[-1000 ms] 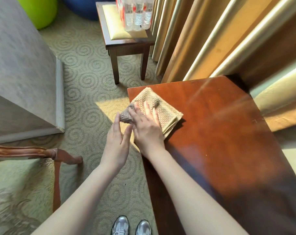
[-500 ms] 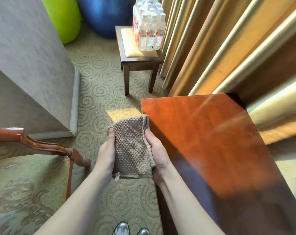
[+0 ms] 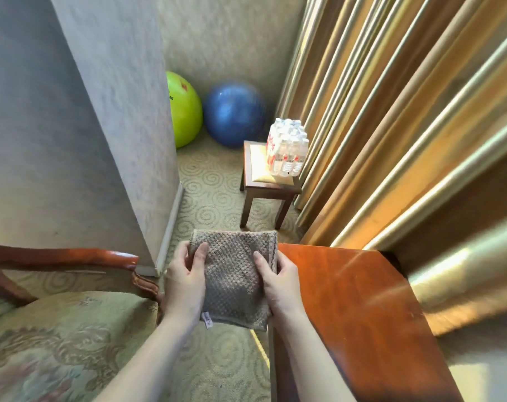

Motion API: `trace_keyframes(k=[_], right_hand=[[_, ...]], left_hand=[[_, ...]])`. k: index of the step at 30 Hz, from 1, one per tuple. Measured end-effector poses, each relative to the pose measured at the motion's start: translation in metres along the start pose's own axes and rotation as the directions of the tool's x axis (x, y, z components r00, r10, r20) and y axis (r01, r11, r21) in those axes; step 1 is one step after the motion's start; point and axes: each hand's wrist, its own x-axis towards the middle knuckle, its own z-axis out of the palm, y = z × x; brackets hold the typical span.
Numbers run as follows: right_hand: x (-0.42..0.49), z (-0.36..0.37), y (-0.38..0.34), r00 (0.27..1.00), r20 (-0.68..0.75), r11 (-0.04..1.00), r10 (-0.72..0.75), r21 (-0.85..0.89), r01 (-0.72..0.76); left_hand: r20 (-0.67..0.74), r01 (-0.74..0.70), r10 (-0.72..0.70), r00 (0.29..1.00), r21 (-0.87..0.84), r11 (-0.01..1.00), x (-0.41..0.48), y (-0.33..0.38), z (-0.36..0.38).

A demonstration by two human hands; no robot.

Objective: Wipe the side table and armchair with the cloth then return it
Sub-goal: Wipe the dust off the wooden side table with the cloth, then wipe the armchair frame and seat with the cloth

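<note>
Brown waffle-weave cloth, one, folded flat — held in the air between the armchair and the side table, long axis running away from the person. The left hand and right hand each pinch a side edge, thumbs on top. The chair lies left, nearer the left hand — the table right.

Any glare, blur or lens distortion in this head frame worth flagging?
Head view: sunlight glares off the side table top and the curtains; the blue ball is smeared by motion blur, while the cloth stays sharp; wide-angle bending tilts the wall and curtain folds.
</note>
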Motion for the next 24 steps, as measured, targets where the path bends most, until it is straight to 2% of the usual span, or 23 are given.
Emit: trace_keyframes(k=[6,10,15,19,24], right_hand=[[-0.028,0.033,-0.088,0.959,0.036,0.957,-0.279,-0.065,0.281],[-0.064,0.05,-0.13,0.914,0.116,0.916,-0.389,-0.056,0.397],[-0.118,0.079,-0.163,0.875,0.225,0.902,-0.429,0.06,0.427],[-0.158,0.125,-0.18,0.817,0.326,0.875,-0.476,0.084,0.477],[-0.213,0.203,-0.187,0.744,0.469,0.877,-0.476,0.185,0.444]], left_hand=[[-0.172,-0.159,0.155,0.973,-0.006,0.987,0.001,0.067,-0.074],[-0.257,-0.212,0.199,0.946,-0.026,0.977,-0.028,0.104,-0.129],[-0.323,-0.244,0.205,0.924,-0.085,0.966,-0.074,0.13,-0.204],[-0.421,-0.264,0.237,0.875,-0.005,0.965,-0.107,0.134,-0.27],[-0.541,-0.21,0.214,0.813,0.07,0.975,-0.142,0.119,-0.361]])
